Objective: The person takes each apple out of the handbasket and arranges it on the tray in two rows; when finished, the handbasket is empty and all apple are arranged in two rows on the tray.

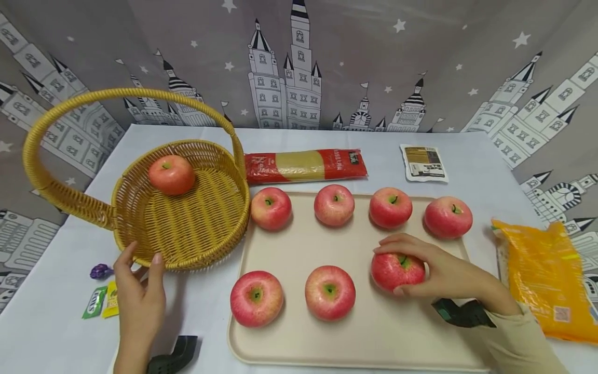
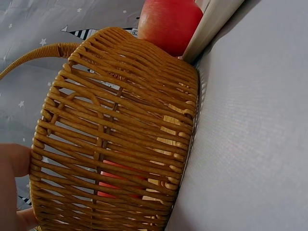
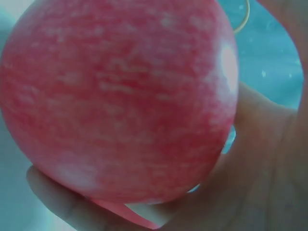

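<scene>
My right hand grips a red apple over the right part of the beige tray, thumb on the near side and fingers over the far side. In the right wrist view that apple fills most of the picture. My left hand is at the near rim of a yellow wicker basket, fingertips right at the edge. One apple lies inside the basket, towards its back left. The left wrist view shows the basket's woven outer wall and my fingertips at its rim.
Several more apples sit on the tray, in a back row and a front row. Behind it lie a red-and-yellow packet and a small white-and-brown pouch. An orange bag is at right; small wrapped sweets lie beside my left hand.
</scene>
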A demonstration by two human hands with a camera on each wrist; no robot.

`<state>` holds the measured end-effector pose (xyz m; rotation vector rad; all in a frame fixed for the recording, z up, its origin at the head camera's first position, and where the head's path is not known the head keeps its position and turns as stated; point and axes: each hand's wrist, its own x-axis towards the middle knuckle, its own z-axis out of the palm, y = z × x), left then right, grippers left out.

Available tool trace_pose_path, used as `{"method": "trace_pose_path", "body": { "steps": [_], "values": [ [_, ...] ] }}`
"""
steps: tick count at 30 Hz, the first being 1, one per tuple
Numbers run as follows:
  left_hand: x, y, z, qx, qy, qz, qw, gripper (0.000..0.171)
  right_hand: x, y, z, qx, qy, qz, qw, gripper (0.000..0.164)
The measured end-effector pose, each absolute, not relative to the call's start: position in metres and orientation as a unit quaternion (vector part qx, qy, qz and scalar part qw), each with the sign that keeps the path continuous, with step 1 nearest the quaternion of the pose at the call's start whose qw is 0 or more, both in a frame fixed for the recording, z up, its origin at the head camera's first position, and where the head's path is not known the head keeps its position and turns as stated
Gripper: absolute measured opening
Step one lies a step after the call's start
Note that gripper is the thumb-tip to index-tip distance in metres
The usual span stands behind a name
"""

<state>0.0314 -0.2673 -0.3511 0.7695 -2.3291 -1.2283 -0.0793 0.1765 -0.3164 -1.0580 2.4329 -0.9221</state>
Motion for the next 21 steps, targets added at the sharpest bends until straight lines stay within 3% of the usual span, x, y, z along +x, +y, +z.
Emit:
{"method": "trace_pose_path", "body": {
  "steps": [10,16,21],
  "values": [
    [0.033,-0.268,-0.351,0.273,-0.836,-0.434,0.196,0.052,-0.031,0.193,-0.334,-0.307,0.887,-0.321,0.128,0.062],
    [0.033,-0.269,-0.350,0.273,-0.837,-0.430,0.199,0.052,-0.024,0.192,-0.332,-0.302,0.891,-0.299,0.158,0.081],
    [0.033,-0.268,-0.350,0.271,-0.837,-0.431,0.201,0.052,-0.022,0.192,-0.334,-0.311,0.897,-0.283,0.136,0.082]
  ]
}}
